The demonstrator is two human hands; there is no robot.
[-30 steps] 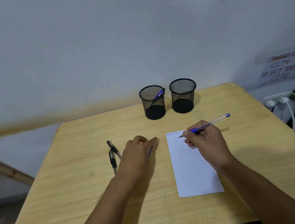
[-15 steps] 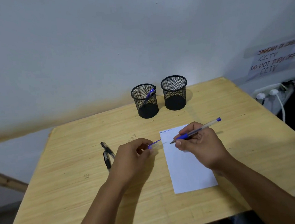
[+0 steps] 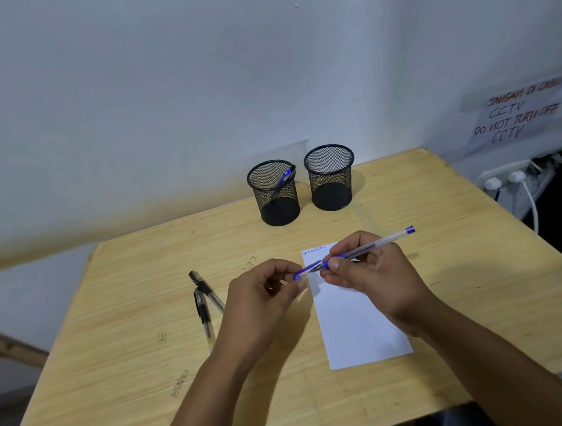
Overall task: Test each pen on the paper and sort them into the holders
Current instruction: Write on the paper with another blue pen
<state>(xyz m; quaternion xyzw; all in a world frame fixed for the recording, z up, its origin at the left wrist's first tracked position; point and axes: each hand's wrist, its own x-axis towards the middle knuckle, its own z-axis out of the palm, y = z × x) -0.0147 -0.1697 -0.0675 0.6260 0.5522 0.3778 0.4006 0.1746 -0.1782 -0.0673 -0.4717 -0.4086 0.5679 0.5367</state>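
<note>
My right hand [image 3: 375, 277] grips a clear blue pen [image 3: 382, 241] above the top of the white paper [image 3: 356, 331], tip pointing left. My left hand [image 3: 263, 301] pinches the pen's blue cap [image 3: 306, 270], which meets the pen tip. The paper carries a short line of blue writing at its top edge. Two black pens [image 3: 203, 303] lie on the table left of my left hand. Two black mesh holders stand at the back: the left holder [image 3: 274, 193] contains one blue pen, the right holder [image 3: 330, 178] looks empty.
The wooden table [image 3: 131, 342] stands against a white wall. At the right, past the table's edge, hang a handwritten CCTV notice [image 3: 520, 113] and a power strip with white plugs [image 3: 509, 179]. A diagonal wooden bar [image 3: 11, 348] shows at far left.
My left hand lifted off the table with the blue cap and brought it to the pen tip. My right hand raised the pen off the paper.
</note>
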